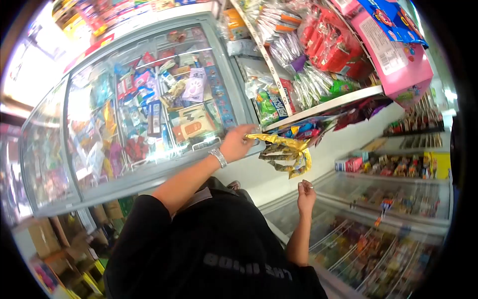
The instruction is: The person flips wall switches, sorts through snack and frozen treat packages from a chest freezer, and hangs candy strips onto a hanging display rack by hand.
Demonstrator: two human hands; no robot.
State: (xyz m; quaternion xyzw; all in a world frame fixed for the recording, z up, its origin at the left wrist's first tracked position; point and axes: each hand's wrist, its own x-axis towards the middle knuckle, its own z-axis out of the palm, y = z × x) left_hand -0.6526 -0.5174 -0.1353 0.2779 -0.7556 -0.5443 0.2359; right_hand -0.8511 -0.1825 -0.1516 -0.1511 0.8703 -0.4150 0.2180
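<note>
My left hand (238, 143), with a silver watch on its wrist, is closed on one end of a strip of yellow sachets (284, 141). From there the strip stretches to the right and hangs down in loops, with dark, greenish parts among the yellow. Just below the strip's lowest loop is my right hand (305, 195), its fingers curled in and a ring showing. Nothing can be seen in it, and a small gap separates it from the strip. The left hand is by the corner of a glass display case (214, 144).
Small packets and boxes fill the glass case on the left. A white shelf rack (328, 104) with bagged sachets stands ahead, a pink box (393, 60) at its upper right. Another glass counter (383, 204) holds goods on the right. Cardboard boxes (45, 236) lie at lower left.
</note>
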